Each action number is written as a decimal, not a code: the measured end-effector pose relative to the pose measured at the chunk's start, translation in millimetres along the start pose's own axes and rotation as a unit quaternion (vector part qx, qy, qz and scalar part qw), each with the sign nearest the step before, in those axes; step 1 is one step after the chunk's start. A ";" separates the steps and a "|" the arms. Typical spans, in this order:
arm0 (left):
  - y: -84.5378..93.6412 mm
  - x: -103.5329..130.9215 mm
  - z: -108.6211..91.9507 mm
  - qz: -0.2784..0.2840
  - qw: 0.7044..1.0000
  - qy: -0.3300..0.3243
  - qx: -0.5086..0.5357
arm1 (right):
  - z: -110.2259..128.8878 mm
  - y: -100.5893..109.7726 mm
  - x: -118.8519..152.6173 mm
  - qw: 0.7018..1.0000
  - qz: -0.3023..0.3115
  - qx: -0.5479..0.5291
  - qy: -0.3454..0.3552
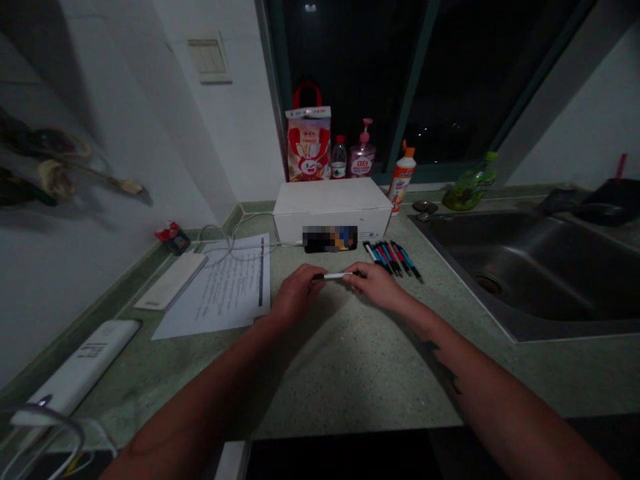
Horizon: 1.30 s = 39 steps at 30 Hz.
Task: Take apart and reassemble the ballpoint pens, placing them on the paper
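Note:
A white pen (336, 276) with dark ends is held level above the countertop (345, 373), between my two hands. My left hand (299, 291) pinches its left end, and my right hand (371, 283) pinches its right end. Just behind, a phone (330, 239) leans sideways against a white box (333, 207), with a white cable at its left side. Several pens (393, 259) in black, blue, red and white lie in a row to the right of the phone, near my right hand.
A printed sheet (225, 293) lies left, partly under a white flat device (171, 281). Farther left is a long white device (80, 370). A sink (540, 267) is on the right. Bottles and a red bag (309, 147) stand behind the box.

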<state>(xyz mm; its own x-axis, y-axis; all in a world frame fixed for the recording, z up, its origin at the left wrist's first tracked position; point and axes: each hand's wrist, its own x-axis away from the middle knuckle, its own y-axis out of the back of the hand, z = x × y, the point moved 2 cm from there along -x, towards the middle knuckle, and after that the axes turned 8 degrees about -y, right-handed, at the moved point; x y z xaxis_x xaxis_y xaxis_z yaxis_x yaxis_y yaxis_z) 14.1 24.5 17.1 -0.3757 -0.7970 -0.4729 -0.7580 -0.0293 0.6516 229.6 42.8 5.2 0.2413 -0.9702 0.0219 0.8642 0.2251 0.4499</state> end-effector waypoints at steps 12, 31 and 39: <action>8.8 -4.0 3.7 0.012 0.987 0.147 0.066 | 8.1 9.4 -0.2 0.997 -0.044 -0.057 0.028; -1.8 -2.2 12.3 -0.058 0.991 0.090 0.080 | -2.7 -3.2 -0.1 0.998 0.055 -0.019 -0.021; -1.2 -2.1 6.3 -0.022 0.984 0.149 0.092 | 2.4 3.1 1.5 0.998 -0.014 0.023 0.050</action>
<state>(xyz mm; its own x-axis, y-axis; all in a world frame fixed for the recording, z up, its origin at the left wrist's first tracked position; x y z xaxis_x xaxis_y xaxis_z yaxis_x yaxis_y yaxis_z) 12.4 30.0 13.6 -0.1882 -0.9395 -0.2864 -0.8640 0.0198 0.5031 231.5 41.9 8.7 0.2625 -0.9617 -0.0791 0.8509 0.1921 0.4890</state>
